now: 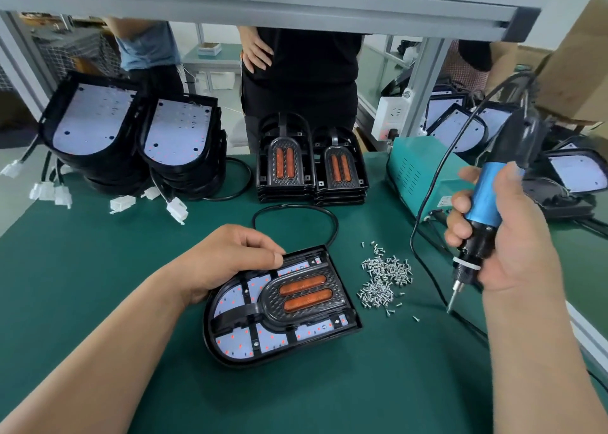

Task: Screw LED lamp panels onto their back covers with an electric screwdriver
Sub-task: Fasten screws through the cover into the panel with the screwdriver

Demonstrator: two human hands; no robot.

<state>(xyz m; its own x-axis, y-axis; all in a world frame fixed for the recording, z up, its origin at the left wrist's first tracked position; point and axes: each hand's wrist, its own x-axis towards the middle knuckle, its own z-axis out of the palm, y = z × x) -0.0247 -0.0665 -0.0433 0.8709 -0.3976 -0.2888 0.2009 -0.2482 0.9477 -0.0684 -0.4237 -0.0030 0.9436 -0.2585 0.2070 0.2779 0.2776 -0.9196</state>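
On the green counter (98, 269), near centre, the lamp (279, 308) lies with its panel seated in the back cover. The left hand (227, 262) steadies its far-left rim with curled fingers. The right hand (503, 246) grips the screwdriver (487, 203), tip down beside the loose screws (385, 279), likely to pick one up.

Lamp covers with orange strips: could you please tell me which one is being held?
The single cover in front on the green mat, its far edge held by the left hand. The others top the left stack and right stack behind, untouched.
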